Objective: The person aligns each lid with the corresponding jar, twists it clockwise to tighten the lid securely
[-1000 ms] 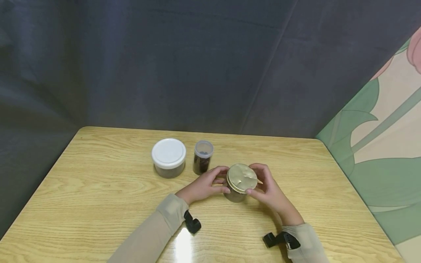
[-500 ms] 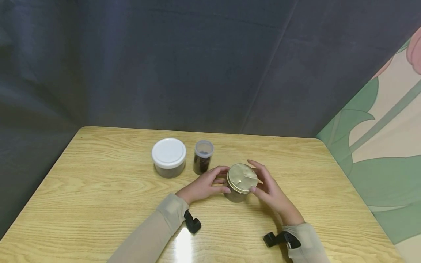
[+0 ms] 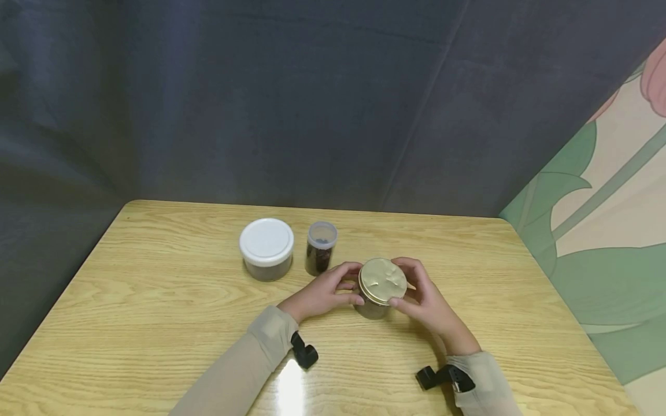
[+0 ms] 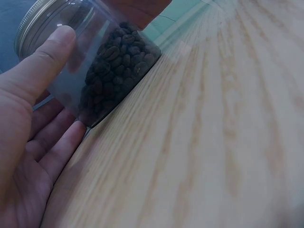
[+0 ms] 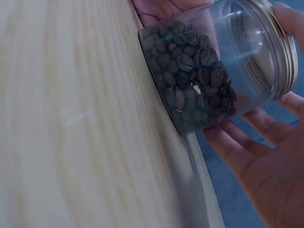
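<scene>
A clear jar (image 3: 372, 309) with a dented gold metal lid (image 3: 383, 280) stands upright on the wooden table. Dark coffee beans (image 5: 187, 71) fill its lower part, seen through the wall in both wrist views. My left hand (image 3: 326, 293) holds the jar's body from the left, thumb on the near side and fingers behind. On the right, my right hand (image 3: 424, 297) grips the lid's rim between thumb and index finger. Its other fingers lie beside the jar's wall in the right wrist view. Whether the lid's threads are engaged is hidden.
Behind my left hand stands a small clear canister (image 3: 319, 254) with dark contents and a translucent lid. Further left is a wide tub (image 3: 267, 245) with a white lid. A dark curtain (image 3: 291, 115) hangs behind the wooden table (image 3: 156, 289); a floral wall (image 3: 614, 231) borders the right.
My right hand's fingers loosened from the lid half a second ago and now grip its rim again. The lid's dents have shifted, so it has turned. My left hand stays put.
</scene>
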Demonstrator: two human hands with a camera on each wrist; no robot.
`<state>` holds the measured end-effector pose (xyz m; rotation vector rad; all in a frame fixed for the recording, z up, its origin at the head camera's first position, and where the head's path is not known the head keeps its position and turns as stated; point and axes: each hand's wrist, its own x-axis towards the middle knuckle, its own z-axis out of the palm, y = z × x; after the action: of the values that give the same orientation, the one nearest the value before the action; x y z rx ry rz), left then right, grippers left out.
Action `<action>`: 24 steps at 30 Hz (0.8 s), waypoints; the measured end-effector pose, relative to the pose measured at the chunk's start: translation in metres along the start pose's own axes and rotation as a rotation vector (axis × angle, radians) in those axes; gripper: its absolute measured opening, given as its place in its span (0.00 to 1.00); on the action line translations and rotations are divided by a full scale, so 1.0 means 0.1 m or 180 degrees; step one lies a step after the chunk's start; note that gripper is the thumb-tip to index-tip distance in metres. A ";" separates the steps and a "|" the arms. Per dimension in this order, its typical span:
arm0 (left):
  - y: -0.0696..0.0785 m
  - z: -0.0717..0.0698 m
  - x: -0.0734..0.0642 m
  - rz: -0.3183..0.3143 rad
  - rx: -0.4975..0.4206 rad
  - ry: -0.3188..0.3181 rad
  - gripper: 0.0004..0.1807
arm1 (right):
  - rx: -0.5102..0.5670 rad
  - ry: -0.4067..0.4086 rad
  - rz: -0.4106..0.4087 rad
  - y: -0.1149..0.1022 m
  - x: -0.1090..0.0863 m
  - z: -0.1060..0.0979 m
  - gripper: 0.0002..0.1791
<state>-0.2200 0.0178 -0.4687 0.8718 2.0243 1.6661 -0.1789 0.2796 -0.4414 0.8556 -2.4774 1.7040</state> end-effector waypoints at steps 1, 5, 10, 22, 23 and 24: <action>0.00 0.00 0.00 -0.0003 0.0001 -0.0001 0.38 | -0.0019 0.0024 0.0016 0.00 0.00 0.00 0.38; 0.01 0.00 0.00 -0.0020 0.0001 0.0002 0.38 | -0.0045 0.0115 0.0090 0.01 0.00 0.01 0.40; 0.00 0.00 0.00 -0.0008 -0.0015 0.0006 0.38 | -0.0032 0.0128 0.0110 0.00 0.00 0.01 0.41; 0.00 0.01 0.01 0.0021 -0.0039 -0.0007 0.37 | 0.0297 -0.0209 -0.0208 0.03 0.01 -0.02 0.37; -0.01 0.01 0.01 0.0023 -0.0043 -0.0005 0.37 | 0.0308 -0.0221 -0.0198 0.03 0.01 -0.02 0.37; -0.01 0.00 0.01 0.0022 -0.0050 -0.0005 0.37 | 0.0317 -0.0229 -0.0188 0.03 0.01 -0.02 0.36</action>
<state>-0.2205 0.0185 -0.4694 0.8753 2.0068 1.6820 -0.1815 0.2813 -0.4426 1.0058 -2.4023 1.8218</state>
